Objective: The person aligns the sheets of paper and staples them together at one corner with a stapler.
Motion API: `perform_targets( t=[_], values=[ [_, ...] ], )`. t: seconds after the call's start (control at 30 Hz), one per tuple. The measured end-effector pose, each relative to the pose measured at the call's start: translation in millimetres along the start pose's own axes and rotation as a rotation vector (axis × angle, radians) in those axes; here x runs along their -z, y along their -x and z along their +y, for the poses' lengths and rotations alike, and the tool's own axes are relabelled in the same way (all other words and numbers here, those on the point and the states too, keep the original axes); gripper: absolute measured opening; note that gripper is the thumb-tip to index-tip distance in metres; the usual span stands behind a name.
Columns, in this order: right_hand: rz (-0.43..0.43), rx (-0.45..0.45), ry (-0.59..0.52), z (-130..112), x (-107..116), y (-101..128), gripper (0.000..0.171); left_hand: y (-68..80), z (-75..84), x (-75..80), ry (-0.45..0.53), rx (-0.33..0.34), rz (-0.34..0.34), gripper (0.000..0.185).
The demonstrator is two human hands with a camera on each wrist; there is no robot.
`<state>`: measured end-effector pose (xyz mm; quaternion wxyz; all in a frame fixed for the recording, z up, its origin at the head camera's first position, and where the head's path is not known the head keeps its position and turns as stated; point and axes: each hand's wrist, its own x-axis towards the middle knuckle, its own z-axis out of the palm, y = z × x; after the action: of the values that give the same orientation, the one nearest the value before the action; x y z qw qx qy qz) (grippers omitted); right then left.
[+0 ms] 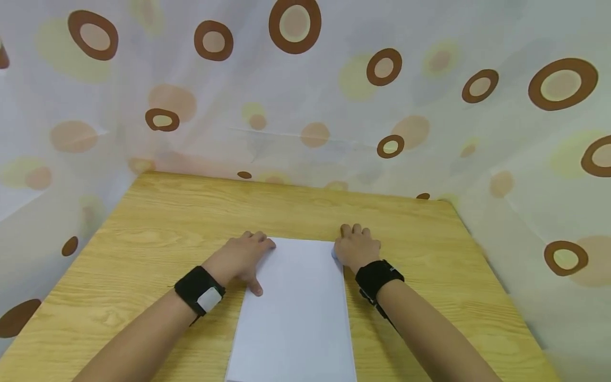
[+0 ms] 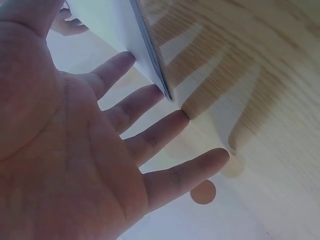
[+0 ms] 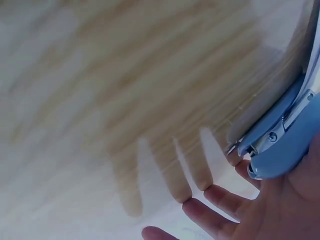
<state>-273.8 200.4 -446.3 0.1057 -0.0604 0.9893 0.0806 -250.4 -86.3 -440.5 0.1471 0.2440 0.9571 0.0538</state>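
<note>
A stack of white paper [image 1: 298,313] lies lengthwise on the table. My left hand [image 1: 242,259] rests over its far left corner, fingers spread, thumb on the top sheet. In the left wrist view the fingertips [image 2: 150,92] lie at the stack's edge [image 2: 152,57] and on the wood beyond. My right hand [image 1: 357,249] is at the far right corner, palm down over a small blue stapler [image 3: 295,145]. The palm lies on the stapler's top, and the outer fingers reach straight to the table beside it. White paper meets the stapler at the right; my thumb is hidden.
The wood-grain table [image 1: 191,212] extends around the paper on both sides and behind it. A white curtain [image 1: 305,90] with brown and yellow circles hangs along the back and sides. Each wrist wears a black strap [image 1: 379,277].
</note>
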Motion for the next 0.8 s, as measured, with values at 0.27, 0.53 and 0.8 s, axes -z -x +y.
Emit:
perform_targets(
  t=[0.27,0.53,0.8],
  values=[
    [0.018,0.053,0.128,0,-4,0,0.032,-1.1,5.2,-0.6,0.024,0.007,0.008,0.109],
    [-0.004,0.068,0.096,7,-7,-2,0.039,0.8,9.0,1.3,0.028,0.007,0.014,0.109],
    [-0.077,-0.057,-0.234,14,-1,-6,0.060,2.0,8.2,1.5,0.026,0.017,0.015,0.109]
  ],
)
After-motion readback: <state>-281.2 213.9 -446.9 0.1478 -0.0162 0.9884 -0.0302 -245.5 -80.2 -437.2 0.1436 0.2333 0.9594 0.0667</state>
